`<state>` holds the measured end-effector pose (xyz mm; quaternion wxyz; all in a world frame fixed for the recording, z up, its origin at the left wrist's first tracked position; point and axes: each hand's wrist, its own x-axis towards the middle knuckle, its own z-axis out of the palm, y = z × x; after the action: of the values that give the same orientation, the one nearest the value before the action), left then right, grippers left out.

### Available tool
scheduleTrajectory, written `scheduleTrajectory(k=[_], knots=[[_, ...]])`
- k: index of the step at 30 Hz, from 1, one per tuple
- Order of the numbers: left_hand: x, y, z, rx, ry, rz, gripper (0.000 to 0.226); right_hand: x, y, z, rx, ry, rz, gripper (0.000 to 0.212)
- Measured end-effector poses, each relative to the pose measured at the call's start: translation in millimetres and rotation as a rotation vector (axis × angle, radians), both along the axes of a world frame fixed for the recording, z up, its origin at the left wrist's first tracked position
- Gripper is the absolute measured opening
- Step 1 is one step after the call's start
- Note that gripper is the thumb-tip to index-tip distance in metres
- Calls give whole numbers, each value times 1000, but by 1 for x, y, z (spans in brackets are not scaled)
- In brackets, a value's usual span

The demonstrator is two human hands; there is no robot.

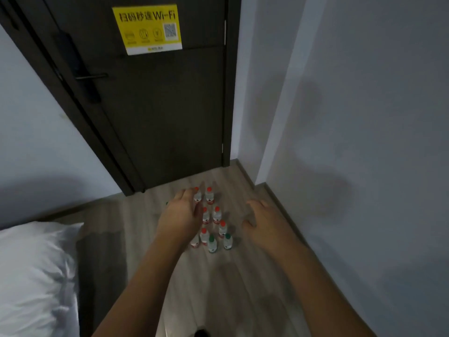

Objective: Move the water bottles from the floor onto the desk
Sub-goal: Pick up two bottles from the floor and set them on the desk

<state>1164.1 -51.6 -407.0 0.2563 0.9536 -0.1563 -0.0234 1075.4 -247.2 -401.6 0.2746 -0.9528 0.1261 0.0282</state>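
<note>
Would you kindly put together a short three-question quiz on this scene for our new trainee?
1. True or false: the water bottles stand upright on the wooden floor in front of the dark door.
2. Multiple choice: the two bottles nearest the camera have caps of which colour? A) red B) green C) blue
3. Fill in: the left hand and right hand both reach toward the bottles, each holding ____.

Key:
1. True.
2. B; the green-capped bottles stand at the near end, and the other caps in view are red.
3. Nothing; the fingers are loosely spread and grip no bottle yet.
</note>
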Motion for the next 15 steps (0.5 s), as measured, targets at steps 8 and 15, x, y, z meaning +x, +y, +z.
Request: scheduleTrajectory(k=[8, 15], knots=[[106, -22, -147, 92, 122, -58, 41, 125, -25, -138, -7, 110, 14, 44], [144, -35, -430, 207, 224, -151, 46, 182, -41, -422, -37, 277, 79, 39]])
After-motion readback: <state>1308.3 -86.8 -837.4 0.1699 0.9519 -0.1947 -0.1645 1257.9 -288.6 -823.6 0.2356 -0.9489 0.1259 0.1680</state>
